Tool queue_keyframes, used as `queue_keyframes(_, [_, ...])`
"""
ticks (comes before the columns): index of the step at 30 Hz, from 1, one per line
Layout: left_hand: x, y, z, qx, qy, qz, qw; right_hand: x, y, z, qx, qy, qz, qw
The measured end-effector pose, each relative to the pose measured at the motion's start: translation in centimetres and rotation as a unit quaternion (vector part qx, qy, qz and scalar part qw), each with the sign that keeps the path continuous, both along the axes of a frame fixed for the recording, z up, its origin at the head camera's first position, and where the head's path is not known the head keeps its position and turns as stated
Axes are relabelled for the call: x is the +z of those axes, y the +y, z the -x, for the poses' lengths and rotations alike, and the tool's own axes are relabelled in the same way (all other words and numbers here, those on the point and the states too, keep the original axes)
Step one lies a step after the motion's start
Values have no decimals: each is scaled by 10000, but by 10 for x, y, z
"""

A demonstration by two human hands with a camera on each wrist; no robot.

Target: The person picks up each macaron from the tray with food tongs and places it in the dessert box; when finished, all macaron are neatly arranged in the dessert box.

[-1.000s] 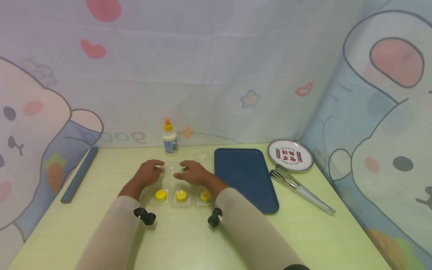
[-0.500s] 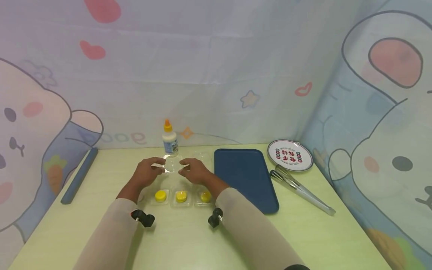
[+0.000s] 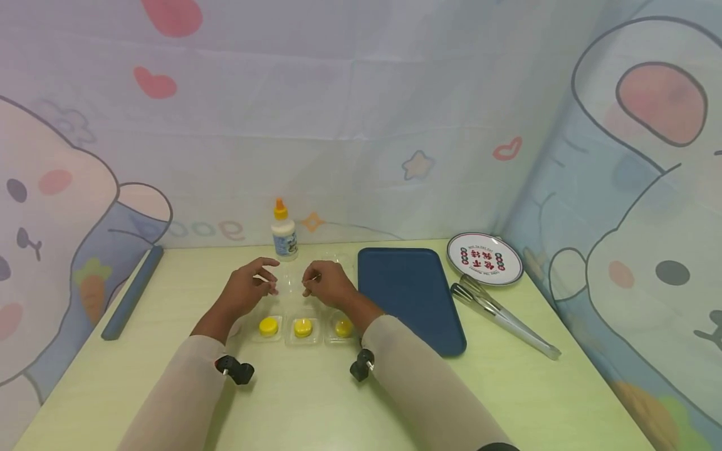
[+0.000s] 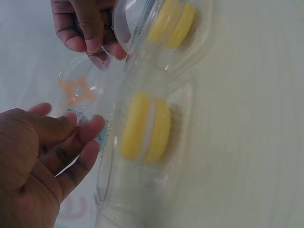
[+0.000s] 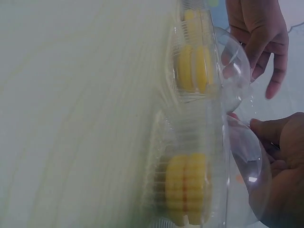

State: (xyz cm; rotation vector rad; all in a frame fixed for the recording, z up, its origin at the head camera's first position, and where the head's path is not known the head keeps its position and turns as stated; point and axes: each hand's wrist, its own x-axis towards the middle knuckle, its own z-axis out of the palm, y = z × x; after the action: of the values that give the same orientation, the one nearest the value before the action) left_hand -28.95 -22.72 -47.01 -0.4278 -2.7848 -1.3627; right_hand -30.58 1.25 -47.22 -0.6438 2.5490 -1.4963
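Yellow macarons with a pale filling sit in clear plastic boxes with domed lids, lined up in front of me. Just beyond the row, my right hand pinches the edge of a clear plastic lid between thumb and finger. Facing it, my left hand hovers at the lid's other side, fingers loosely spread and holding nothing. Up close in the left wrist view, one macaron stands inside its box beside the left fingers. The see-through plastic makes the lid's exact outline hard to trace.
A glue bottle stands behind the hands. To the right lie a dark blue tray, an oval plate and metal tongs. A blue-grey bar lies at the table's left edge.
Half a second ago both hands held a clear lid raised between them. Now the left fingers have come off and spread, while the right hand pinches the lid edge; the boxes stay put.
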Motion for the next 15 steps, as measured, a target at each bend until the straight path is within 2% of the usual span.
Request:
queue_keyframes(8, [1, -2, -4, -49, 59, 16, 10000, -1, 2, 0, 27, -330, 629, 9975])
queue_keyframes(15, [4, -4, -7, -70, 251, 33, 9997, 0, 1, 0, 32, -231, 554, 9982])
